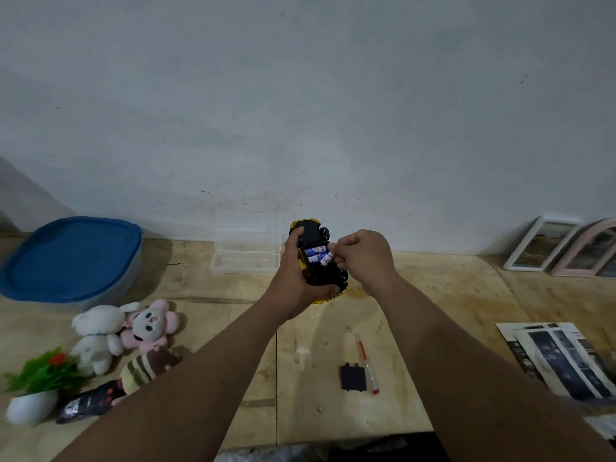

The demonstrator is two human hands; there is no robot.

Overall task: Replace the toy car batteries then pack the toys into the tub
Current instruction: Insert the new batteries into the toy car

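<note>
The right hand (361,258) is pinched shut on a blue-and-white cylindrical battery (326,258); the yellow-and-black plastic toy car (316,261) is clamped belly-up in the left hand (296,278), above the wooden table (433,295). A slip could be caused by fingertip pressure, or a reversed cell. The long axis is judged to run away from the person, its nose not discernible.
</note>
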